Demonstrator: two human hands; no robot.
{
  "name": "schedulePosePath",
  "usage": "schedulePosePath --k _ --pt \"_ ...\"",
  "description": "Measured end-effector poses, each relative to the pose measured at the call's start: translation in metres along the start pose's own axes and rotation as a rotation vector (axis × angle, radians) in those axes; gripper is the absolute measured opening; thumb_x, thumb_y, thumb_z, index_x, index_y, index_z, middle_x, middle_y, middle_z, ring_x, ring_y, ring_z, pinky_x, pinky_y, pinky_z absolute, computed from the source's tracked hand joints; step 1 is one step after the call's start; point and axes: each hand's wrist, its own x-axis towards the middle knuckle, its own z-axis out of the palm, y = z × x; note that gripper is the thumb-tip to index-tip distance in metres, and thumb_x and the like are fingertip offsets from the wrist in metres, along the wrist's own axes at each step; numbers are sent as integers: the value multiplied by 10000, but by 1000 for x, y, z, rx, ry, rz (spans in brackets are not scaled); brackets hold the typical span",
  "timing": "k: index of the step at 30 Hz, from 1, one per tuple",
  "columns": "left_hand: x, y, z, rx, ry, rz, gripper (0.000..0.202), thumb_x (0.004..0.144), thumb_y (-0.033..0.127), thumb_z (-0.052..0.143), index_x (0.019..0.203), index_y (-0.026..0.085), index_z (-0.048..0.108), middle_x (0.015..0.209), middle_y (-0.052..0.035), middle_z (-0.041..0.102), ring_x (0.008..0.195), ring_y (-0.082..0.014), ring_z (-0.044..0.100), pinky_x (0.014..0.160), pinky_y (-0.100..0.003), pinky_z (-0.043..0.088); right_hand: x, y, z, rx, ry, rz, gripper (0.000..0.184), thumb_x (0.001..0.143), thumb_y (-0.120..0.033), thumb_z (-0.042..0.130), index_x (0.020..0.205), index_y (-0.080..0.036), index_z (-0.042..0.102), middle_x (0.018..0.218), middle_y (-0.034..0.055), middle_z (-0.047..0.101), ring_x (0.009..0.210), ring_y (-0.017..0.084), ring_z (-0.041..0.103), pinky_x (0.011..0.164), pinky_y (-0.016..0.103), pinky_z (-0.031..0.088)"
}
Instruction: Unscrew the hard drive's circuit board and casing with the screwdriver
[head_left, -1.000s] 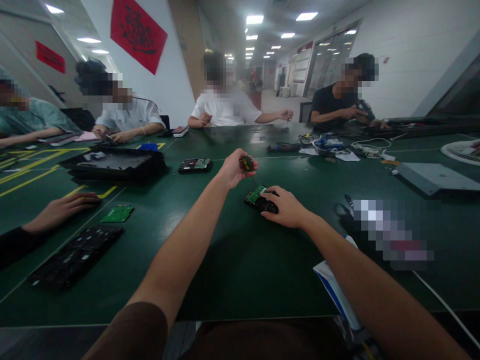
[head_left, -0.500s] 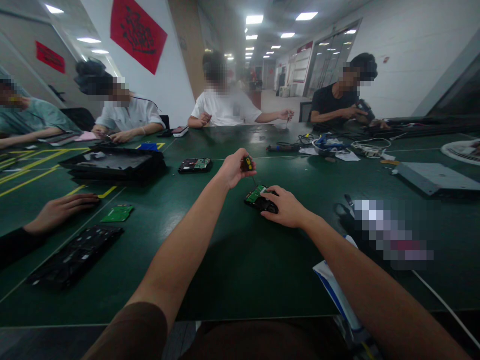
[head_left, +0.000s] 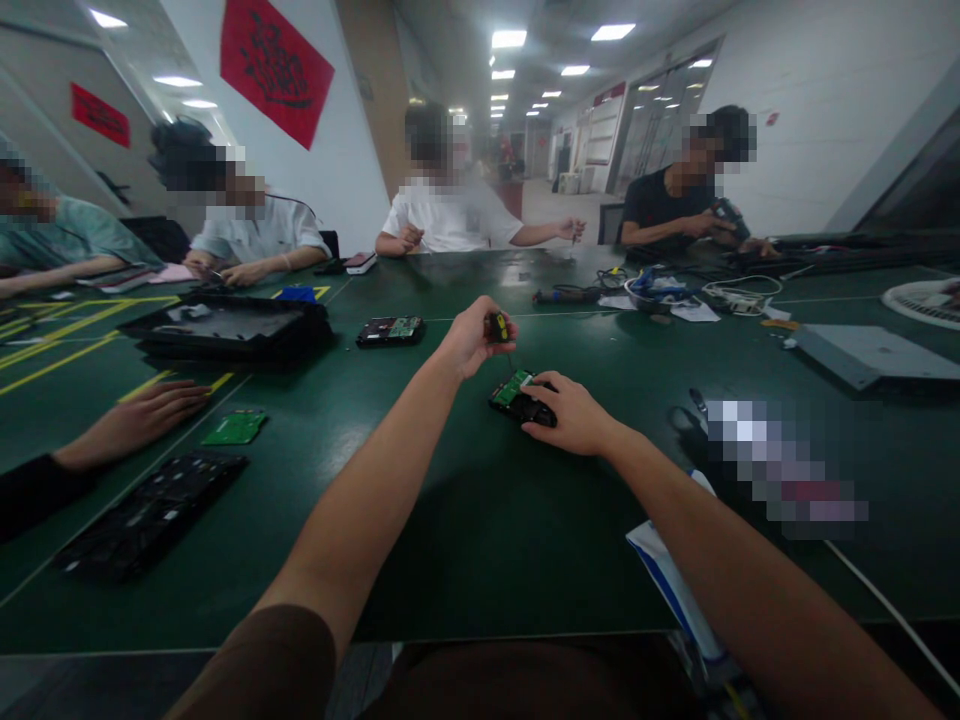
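The hard drive (head_left: 513, 390) lies on the green table (head_left: 450, 560) with its green circuit board facing up, between the person's two hands. Just above its far left part, the left hand (head_left: 480, 338) has its fingers curled around the black and yellow handle of a screwdriver (head_left: 499, 327); the thin shaft points down to the board, though whether the tip sits in a screw is too small to tell. At the right end of the hard drive, the right hand (head_left: 571, 412) pinches it, index finger over the top and thumb along the near edge. Well left of the hard drive and a little farther off lies a second drive (head_left: 390, 331), and beyond that to the left, a stack of black trays (head_left: 232, 353). Also far to the left, but nearer the person, are a loose green circuit board (head_left: 235, 427), a dark panel-like unit (head_left: 154, 512) and a co-worker's hand (head_left: 161, 405), palm down with fingers together. Right of the hard drive and farther away lie tangled cables (head_left: 660, 287) and a flat grey metal case (head_left: 877, 358); to its right and nearer is a white and blue packet (head_left: 664, 565), partly covered by the right forearm.
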Motion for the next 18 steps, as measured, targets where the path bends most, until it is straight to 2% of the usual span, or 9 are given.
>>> schedulePosePath --k 4,11,16,18 --pt "2 1 -3 37 48 4 170 794 324 607 794 159 650 716 -58 645 617 -151 612 540 -240 514 1 1 0 -6 -1 2 676 883 -600 639 1453 -249 548 1463 141 483 1262 354 545 1078 545 435" --pt "-1 1 2 -67 1 -63 145 801 309 637 818 170 600 795 -105 692 760 -200 682 695 -334 601 0 0 -1 1 0 5 673 887 -604 633 1456 -255 544 1467 139 476 1270 350 538 1086 540 426" --pt "-1 3 3 41 90 13 124 784 289 626 765 167 640 696 -49 610 671 -172 618 685 -347 608 -1 -1 -2 7 -2 8 668 884 -595 644 1458 -270 542 1459 136 483 1267 352 537 1084 553 423" --pt "-2 4 4 63 81 32 137 788 290 623 772 158 655 699 -54 619 676 -170 617 680 -338 603 0 -1 -2 7 -6 10 664 885 -597 643 1456 -273 544 1461 134 479 1271 351 536 1086 550 422"
